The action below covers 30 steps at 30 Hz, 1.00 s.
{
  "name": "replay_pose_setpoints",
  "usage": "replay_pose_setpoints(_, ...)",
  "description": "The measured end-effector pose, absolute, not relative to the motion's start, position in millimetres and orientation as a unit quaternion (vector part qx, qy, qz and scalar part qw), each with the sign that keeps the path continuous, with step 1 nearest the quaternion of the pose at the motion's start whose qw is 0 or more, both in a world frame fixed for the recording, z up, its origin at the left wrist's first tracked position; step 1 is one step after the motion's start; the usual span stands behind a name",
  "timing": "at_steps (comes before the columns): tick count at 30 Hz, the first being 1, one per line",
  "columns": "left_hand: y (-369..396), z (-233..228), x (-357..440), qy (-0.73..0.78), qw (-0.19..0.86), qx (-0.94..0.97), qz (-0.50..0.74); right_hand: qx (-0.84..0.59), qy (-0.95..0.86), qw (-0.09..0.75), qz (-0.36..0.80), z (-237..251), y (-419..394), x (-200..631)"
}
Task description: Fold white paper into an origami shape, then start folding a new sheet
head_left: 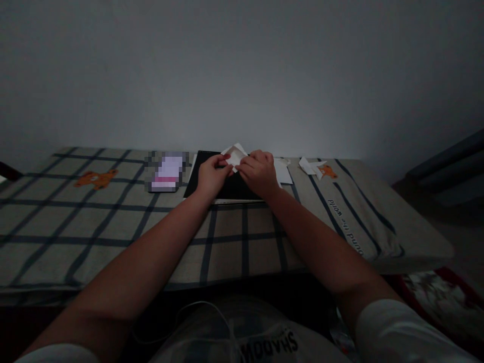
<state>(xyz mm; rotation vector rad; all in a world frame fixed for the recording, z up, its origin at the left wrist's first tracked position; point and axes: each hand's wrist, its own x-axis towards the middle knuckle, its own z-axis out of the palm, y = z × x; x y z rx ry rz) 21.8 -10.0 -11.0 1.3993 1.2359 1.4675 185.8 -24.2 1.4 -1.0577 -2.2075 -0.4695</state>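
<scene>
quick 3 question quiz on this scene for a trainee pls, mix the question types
1. True or false: both the left hand and the right hand grip the folded white paper piece.
2. What lies directly under the hands? A) flat black rectangular board B) a metal tray C) a glass bowl
3. Which side of the checked beige cloth holds the small folded white paper shapes, the person's left or right?

Key: 1 true; 2 A; 3 right.
</scene>
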Motion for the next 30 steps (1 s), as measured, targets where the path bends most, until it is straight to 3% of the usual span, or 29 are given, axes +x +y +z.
replay_pose_setpoints(19,-9.8,-8.1,25.0,0.458,0.474,0.433,0.616,-0.390,-0.851,0.301,-0.182,2.3,-26.0,185.2)
replay_pose_setpoints(30,-12.2,-5.2,29.8,0.397,0.471,0.409,0.673,-0.386,-0.847,0.286,-0.229,3.8,-30.5,180.4)
